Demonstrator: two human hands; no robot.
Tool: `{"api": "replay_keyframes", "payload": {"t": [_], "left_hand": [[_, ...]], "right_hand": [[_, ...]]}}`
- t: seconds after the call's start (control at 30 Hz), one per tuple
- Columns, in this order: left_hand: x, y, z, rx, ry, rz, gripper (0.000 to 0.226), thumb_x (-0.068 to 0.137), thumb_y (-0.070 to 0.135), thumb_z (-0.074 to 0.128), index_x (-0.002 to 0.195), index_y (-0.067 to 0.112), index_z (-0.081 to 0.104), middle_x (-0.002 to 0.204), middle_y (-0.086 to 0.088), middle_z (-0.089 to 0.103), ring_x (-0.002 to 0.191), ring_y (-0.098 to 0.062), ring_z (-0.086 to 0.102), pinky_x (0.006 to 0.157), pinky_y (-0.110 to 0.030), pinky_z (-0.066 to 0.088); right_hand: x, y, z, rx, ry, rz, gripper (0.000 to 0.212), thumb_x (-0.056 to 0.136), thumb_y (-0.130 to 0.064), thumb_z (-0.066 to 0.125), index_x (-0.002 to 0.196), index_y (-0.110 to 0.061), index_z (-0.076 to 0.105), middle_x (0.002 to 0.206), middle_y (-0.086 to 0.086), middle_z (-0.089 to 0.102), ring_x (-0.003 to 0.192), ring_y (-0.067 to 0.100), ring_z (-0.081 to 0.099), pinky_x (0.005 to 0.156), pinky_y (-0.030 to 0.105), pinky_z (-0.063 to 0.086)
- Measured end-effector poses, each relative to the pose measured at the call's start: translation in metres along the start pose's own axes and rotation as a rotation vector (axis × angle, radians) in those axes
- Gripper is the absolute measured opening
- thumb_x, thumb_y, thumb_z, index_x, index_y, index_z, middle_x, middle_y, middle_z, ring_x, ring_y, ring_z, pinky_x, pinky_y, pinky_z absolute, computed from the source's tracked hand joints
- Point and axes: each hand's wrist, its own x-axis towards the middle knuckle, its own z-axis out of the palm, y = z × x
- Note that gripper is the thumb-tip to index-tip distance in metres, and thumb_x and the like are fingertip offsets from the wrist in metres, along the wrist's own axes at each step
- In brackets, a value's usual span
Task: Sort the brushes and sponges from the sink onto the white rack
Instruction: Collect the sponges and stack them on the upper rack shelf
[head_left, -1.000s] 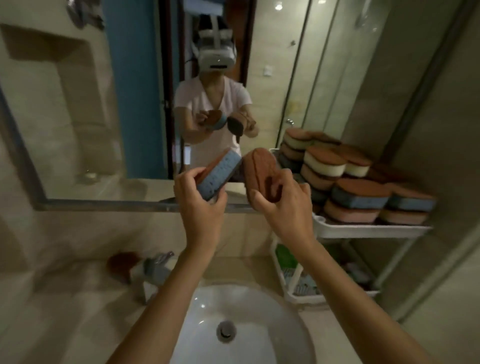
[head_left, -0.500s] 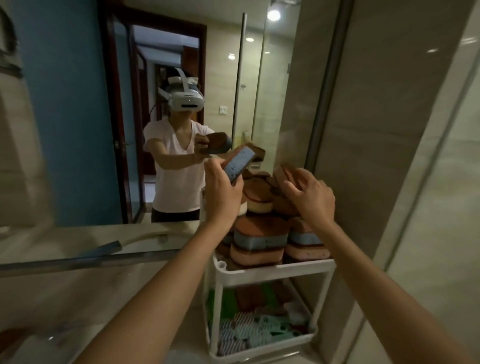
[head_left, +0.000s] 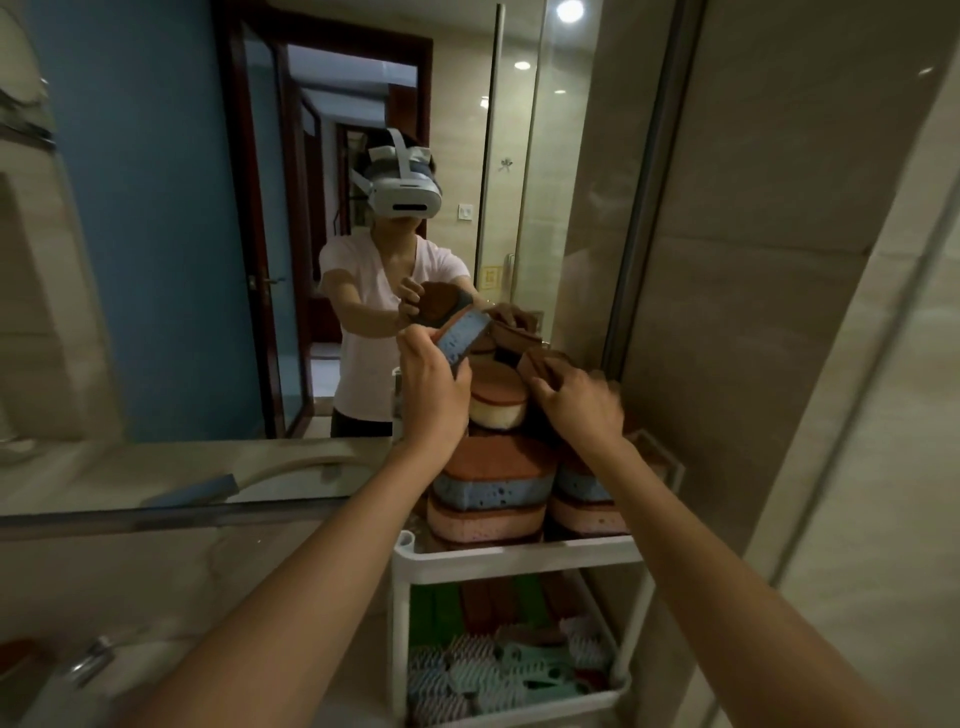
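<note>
Stacked sponges (head_left: 493, 483) are crowding the white rack's (head_left: 519, 558) top tier just beneath both hands, with brushes (head_left: 488, 670) lying in the tier below. The left hand (head_left: 434, 387) is gripping a blue sponge (head_left: 462, 338) above the stack, fingers curled round it. The right hand (head_left: 576, 402) is clutching a brown sponge (head_left: 543, 364) at the stack's top, both arms reaching forward.

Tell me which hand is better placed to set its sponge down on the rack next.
Right. The right hand has its brown sponge low against the stack on the white rack; the left hand holds the blue sponge higher, tilted.
</note>
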Motion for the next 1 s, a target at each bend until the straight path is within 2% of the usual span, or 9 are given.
{"api": "replay_keyframes", "payload": {"t": [0.17, 0.4, 0.47, 0.57, 0.67, 0.77, 0.83, 0.93, 1.0], "left_hand": [[-0.002, 0.0, -0.002, -0.014, -0.021, -0.024, 0.034, 0.087, 0.007, 0.058, 0.113, 0.0, 0.037, 0.121, -0.017, 0.045, 0.113, -0.026, 0.053, 0.088, -0.038, 0.053], [-0.003, -0.003, -0.003, -0.043, -0.052, -0.007, 0.034, 0.085, 0.002, 0.059, 0.111, 0.002, 0.038, 0.121, -0.016, 0.045, 0.115, -0.025, 0.052, 0.09, -0.04, 0.053], [-0.003, -0.003, -0.004, -0.038, -0.073, 0.029, 0.035, 0.083, -0.001, 0.06, 0.112, 0.002, 0.041, 0.121, -0.016, 0.043, 0.115, -0.026, 0.05, 0.091, -0.042, 0.052], [-0.004, 0.003, -0.006, 0.023, -0.107, 0.154, 0.044, 0.078, -0.008, 0.06, 0.119, 0.005, 0.051, 0.131, -0.015, 0.039, 0.123, -0.027, 0.045, 0.1, -0.04, 0.048], [-0.008, 0.019, -0.007, 0.116, -0.177, 0.223, 0.055, 0.08, -0.011, 0.054, 0.13, 0.011, 0.05, 0.141, -0.013, 0.033, 0.131, -0.025, 0.038, 0.105, -0.026, 0.039], [-0.011, 0.032, -0.004, 0.062, -0.254, 0.244, 0.062, 0.082, -0.012, 0.051, 0.138, 0.013, 0.042, 0.143, -0.011, 0.035, 0.132, -0.023, 0.039, 0.099, -0.017, 0.036], [-0.011, 0.036, -0.001, -0.064, -0.329, 0.226, 0.068, 0.082, -0.013, 0.048, 0.142, 0.016, 0.034, 0.142, -0.011, 0.04, 0.131, -0.022, 0.041, 0.097, -0.015, 0.035], [-0.011, 0.044, 0.003, -0.337, -0.464, 0.083, 0.074, 0.085, -0.018, 0.04, 0.146, 0.016, 0.017, 0.137, -0.016, 0.047, 0.13, -0.025, 0.045, 0.107, -0.025, 0.037], [-0.008, 0.051, 0.006, -0.545, -0.515, -0.046, 0.074, 0.086, -0.02, 0.037, 0.146, 0.014, 0.01, 0.132, -0.021, 0.049, 0.128, -0.029, 0.048, 0.11, -0.032, 0.038]], "right_hand": [[-0.001, 0.002, 0.006, -0.125, -0.066, -0.056, 0.041, 0.094, -0.042, 0.039, 0.131, -0.025, 0.047, 0.133, 0.023, 0.046, 0.123, 0.04, 0.038, 0.101, 0.047, 0.034], [-0.009, -0.007, -0.007, -0.099, -0.148, -0.04, 0.043, 0.096, -0.034, 0.026, 0.135, -0.027, 0.043, 0.144, 0.018, 0.03, 0.134, 0.037, 0.022, 0.11, 0.05, 0.02], [-0.011, -0.008, -0.007, 0.026, -0.098, -0.083, 0.04, 0.096, -0.03, 0.028, 0.128, -0.019, 0.05, 0.142, 0.018, 0.035, 0.135, 0.036, 0.024, 0.111, 0.047, 0.021], [-0.018, -0.016, -0.015, 0.491, 0.147, -0.12, 0.029, 0.095, -0.024, 0.036, 0.111, -0.014, 0.058, 0.123, 0.013, 0.054, 0.117, 0.027, 0.046, 0.099, 0.042, 0.041], [-0.026, -0.027, -0.028, 0.863, 0.147, -0.051, 0.021, 0.096, -0.02, 0.039, 0.107, -0.017, 0.056, 0.102, 0.001, 0.057, 0.101, 0.018, 0.056, 0.085, 0.036, 0.053], [-0.026, -0.027, -0.033, 0.96, 0.076, 0.037, 0.022, 0.097, -0.023, 0.038, 0.094, -0.02, 0.059, 0.1, 0.002, 0.059, 0.1, 0.02, 0.058, 0.088, 0.039, 0.052], [-0.025, -0.023, -0.036, 1.06, 0.018, 0.122, 0.022, 0.096, -0.029, 0.041, 0.096, -0.019, 0.061, 0.1, 0.003, 0.06, 0.095, 0.019, 0.058, 0.08, 0.032, 0.051], [-0.022, -0.01, -0.041, 1.113, -0.016, 0.107, 0.038, 0.09, -0.036, 0.053, 0.119, -0.011, 0.055, 0.11, 0.006, 0.061, 0.101, 0.019, 0.058, 0.083, 0.031, 0.053], [-0.023, -0.001, -0.046, 1.047, -0.017, 0.045, 0.04, 0.086, -0.03, 0.062, 0.121, -0.012, 0.052, 0.103, -0.003, 0.058, 0.098, 0.014, 0.056, 0.074, 0.019, 0.053]]}}
